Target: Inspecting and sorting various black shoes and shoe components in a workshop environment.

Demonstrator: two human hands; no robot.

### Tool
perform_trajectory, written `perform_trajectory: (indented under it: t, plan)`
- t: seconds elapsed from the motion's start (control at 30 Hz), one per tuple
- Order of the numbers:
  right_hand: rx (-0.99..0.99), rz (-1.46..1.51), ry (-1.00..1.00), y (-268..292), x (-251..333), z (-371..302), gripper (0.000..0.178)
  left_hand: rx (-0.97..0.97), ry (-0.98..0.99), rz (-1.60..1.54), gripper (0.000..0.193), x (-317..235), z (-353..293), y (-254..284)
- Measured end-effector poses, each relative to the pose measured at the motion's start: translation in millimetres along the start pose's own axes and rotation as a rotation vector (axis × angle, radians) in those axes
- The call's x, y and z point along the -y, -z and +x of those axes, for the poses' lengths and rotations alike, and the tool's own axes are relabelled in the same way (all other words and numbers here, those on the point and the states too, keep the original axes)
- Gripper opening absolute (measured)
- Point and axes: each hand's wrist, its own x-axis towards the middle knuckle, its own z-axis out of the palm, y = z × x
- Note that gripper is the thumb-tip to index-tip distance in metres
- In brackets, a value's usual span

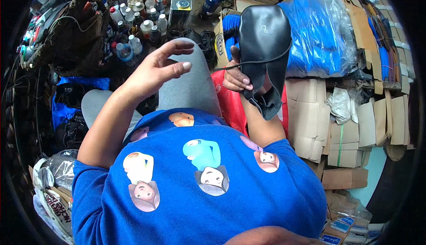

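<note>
My right hand (238, 74) is closed round the lower side of a black leather shoe upper (265, 34), its rounded toe end pointing away from me. A thin dark cord (270, 60) crosses the upper, and its loose end sticks out to the left past my fingers. The slit and opening of the upper face me, near my forearm. Over my grey-clothed knee (184, 91) hovers my left hand (162, 65). Its thumb and fingers are apart, with nothing visible between them, and it touches neither the upper nor the cord.
Several bottles (146, 27) and a metal can (181, 7) stand at the far left, beside a cluttered rack (66, 31). A plastic-wrapped blue bundle (317, 36) lies at the right, above folded cardboard (306, 116). Something red (230, 107) sits beside my leg.
</note>
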Motion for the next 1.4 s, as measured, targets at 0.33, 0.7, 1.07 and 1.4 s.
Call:
perform_trajectory:
  t: [0.33, 0.7, 1.07, 1.4]
  plan:
    - [-1.167, -1.022, 0.061, -20.2, -23.2, 63.7, 0.045, -0.140, -0.180, 0.118, 0.090, 15.7, 9.1, -13.7]
    - [-1.388, -1.379, -0.193, -51.3, 42.6, -97.8, 0.039, -0.704, -0.041, -0.066, 0.040, 64.1, -25.8, 87.9]
    - [-1.518, -1.045, -1.073, -53.4, -115.4, -254.0, 0.103, -0.618, 0.654, 0.416, 0.066, 190.2, -22.1, 126.9]
    - [-1.749, -1.175, -0.967, -37.1, -134.5, -252.4, 0.100, -0.495, 0.546, 0.503, 0.058, 161.8, -1.2, 111.4]
